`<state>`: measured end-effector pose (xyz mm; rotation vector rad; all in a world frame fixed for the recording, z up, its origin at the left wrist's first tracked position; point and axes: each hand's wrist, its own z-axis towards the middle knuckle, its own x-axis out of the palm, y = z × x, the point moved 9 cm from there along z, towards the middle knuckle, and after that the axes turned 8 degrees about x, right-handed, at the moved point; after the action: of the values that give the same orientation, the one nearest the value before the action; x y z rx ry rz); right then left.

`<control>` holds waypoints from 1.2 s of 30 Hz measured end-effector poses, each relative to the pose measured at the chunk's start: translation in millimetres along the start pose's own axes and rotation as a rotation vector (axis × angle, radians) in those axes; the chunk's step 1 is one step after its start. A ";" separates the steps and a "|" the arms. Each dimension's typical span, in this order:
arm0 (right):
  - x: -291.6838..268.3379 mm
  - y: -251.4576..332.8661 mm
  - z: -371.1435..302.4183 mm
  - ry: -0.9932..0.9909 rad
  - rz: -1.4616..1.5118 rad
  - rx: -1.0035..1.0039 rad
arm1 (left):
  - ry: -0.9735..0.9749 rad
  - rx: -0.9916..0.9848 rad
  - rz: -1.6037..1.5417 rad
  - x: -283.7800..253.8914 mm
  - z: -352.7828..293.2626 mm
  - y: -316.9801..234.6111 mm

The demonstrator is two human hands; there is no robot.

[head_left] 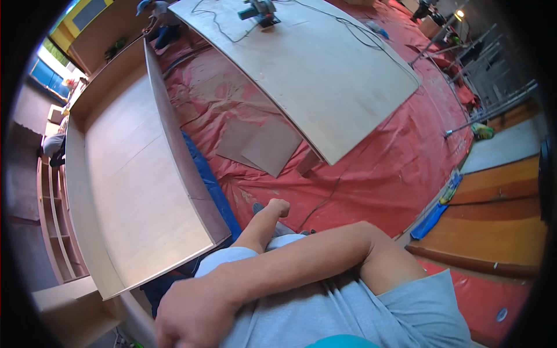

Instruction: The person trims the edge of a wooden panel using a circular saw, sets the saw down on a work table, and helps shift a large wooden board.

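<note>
My left arm points ahead, and my left hand [280, 207] is curled into a loose fist above the red floor sheet [325, 200]. Nothing shows in it. My right arm is folded across my body, bringing my right hand [194, 310] to the lower left. Its fingers run off the lower edge, so their grip is hidden. Close by that hand lies the near end of a long, shallow plywood box frame [139, 191] with raised sides. Blue sheeting [210, 182] shows along the box's right side.
A large plywood panel [325, 75] carries a circular saw [259, 13] and its cord. Thin brown boards [267, 145] lie on the sheet. One person [159, 23] crouches at the far end; another [54, 145] is at left. Orange-brown wood panels [487, 214] and metal scaffolding [493, 107] stand right.
</note>
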<state>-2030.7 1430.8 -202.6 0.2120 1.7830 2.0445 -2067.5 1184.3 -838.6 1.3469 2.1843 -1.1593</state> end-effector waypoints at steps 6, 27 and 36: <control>60.9 -290.6 -244.5 -0.676 -0.427 0.521 | -0.105 0.082 0.012 31.7 40.7 -70.3; 371.2 -342.4 -576.3 -0.952 -0.012 1.477 | 0.195 -0.607 -0.064 170.7 -359.6 -83.3; 480.1 -446.0 -707.1 -1.819 0.827 1.562 | -0.503 -1.152 -1.594 306.8 -365.8 -42.7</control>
<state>-2638.5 1022.3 -829.6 2.3363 1.2568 -0.3994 -2208.5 1639.4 -786.6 -1.1867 2.4568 -0.1476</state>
